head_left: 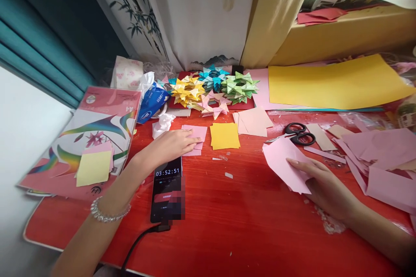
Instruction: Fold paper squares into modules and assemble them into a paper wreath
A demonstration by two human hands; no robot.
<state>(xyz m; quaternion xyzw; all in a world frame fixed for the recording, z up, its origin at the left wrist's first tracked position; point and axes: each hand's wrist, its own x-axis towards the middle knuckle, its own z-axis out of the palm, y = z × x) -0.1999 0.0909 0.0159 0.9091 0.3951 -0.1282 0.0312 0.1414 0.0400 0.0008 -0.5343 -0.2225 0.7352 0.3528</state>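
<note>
My left hand (172,143) reaches across the red table (247,220), its fingers resting on a small stack of pink paper squares (196,132). My right hand (325,186) holds a larger pink paper sheet (282,162) by its lower edge, flat near the tabletop. Beside the pink squares lie a stack of yellow squares (224,135) and a stack of pale peach squares (253,122). Black scissors (297,133) lie just beyond the held sheet.
A phone (167,192) showing a timer lies under my left forearm, cable attached. Folded paper stars (212,86) sit at the back. A colour-paper pack (94,138) is at left, tissues (152,99) nearby, a big yellow sheet (334,82) and pink offcuts (380,156) at right.
</note>
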